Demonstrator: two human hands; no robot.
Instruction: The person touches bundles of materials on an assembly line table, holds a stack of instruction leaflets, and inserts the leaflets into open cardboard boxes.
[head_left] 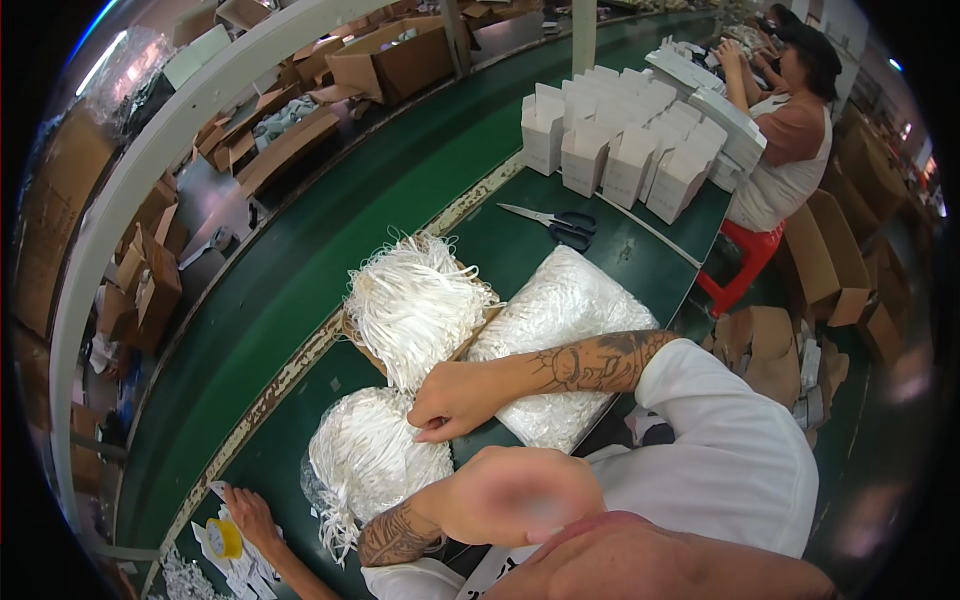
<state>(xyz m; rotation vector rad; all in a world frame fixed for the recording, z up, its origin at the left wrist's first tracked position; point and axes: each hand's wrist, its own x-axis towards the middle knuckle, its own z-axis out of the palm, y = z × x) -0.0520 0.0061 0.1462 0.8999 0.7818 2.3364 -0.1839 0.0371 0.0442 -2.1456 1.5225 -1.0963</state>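
Coming in from the right, my right hand (462,400) is closed, with thumb and forefinger pinched at the edge of a white string bundle (385,450) in clear plastic. A thin white strand seems to be between those fingertips. My left hand (462,488) is lower down, close to that same bundle. Its fingers are hidden behind something blurred close to the camera. Just beyond my right hand, a cardboard box (372,362) is heaped with loose white strings (415,295). Under my right forearm lies a full clear plastic bag (570,320) of white material.
Scissors (565,222) with dark handles lie past the bag. White open-topped boxes (625,150) stand in rows near a seated co-worker (790,130) on a red stool (740,265). Another person's hand (250,515) rests by a yellow tape roll (224,538). A green conveyor belt (270,290) runs alongside.
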